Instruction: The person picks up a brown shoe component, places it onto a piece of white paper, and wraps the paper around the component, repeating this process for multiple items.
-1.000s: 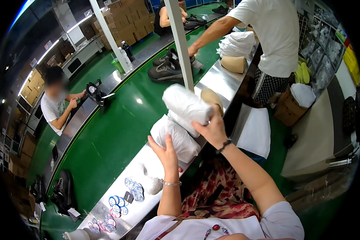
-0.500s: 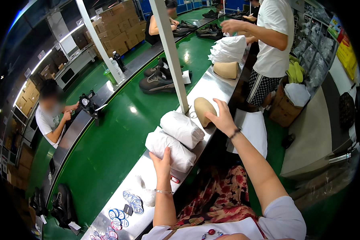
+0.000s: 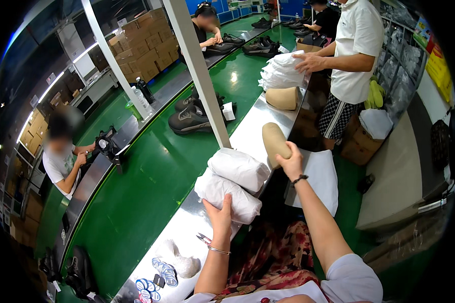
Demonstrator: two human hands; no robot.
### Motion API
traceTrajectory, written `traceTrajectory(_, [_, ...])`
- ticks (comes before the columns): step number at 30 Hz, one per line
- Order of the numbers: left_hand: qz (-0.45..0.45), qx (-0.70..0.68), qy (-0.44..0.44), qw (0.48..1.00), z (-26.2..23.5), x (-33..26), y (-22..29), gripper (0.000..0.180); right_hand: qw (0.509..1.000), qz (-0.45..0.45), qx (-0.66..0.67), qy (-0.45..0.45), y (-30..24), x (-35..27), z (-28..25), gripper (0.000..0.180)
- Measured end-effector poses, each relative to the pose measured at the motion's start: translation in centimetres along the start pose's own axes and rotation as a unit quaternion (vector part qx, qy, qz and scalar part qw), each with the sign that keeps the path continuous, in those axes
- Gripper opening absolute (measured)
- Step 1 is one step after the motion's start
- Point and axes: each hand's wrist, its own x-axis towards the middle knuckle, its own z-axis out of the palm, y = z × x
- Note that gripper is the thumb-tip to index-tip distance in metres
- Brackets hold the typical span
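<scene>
By the bare table edge (image 3: pixel 286 122), the right hand (image 3: pixel 291 162) grips a tan pad (image 3: pixel 274 137); the left hand (image 3: pixel 218 217) spreads against a white bundle (image 3: pixel 241 201).

Dark shoes (image 3: pixel 189 121) stand on the green belt (image 3: pixel 146 177), partly behind a white post (image 3: pixel 197 70). Round blue-and-white discs (image 3: pixel 145 290) lie on the metal worktop (image 3: pixel 179 224), near a crumpled clear plastic bundle (image 3: pixel 187 265) and small snips (image 3: pixel 203 238). Across the belt, a dark bottle (image 3: pixel 145 92) stands beside a clear bottle (image 3: pixel 140 98) and a green cup (image 3: pixel 133 110); stacked cardboard boxes (image 3: pixel 141 45) rise behind them. At right, a person (image 3: pixel 358 38) in a white shirt and checked shorts (image 3: pixel 333 113) stands near an open brown carton (image 3: pixel 358 149).
</scene>
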Motion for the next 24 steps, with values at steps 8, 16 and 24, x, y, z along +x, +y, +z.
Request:
traceTrajectory(8, [0.011, 0.123, 0.042, 0.991, 5.4, -3.1, -0.3, 0.107, 0.968, -0.137, -0.022, -0.208, -6.5, 3.4, -8.7, 0.053])
traceTrajectory(16, [0.028, 0.122, 0.026, 0.992, 6.0, -4.7, -0.3, 0.105, 0.928, -0.115, -0.037, -0.352, -7.7, 7.1, -11.3, 0.051])
traceTrajectory(24, [0.05, 0.08, -0.013, 0.995, 9.0, -3.6, -1.6, 0.099, 0.932, -0.102, -0.09, -0.335, -8.0, 8.6, -13.7, 0.052])
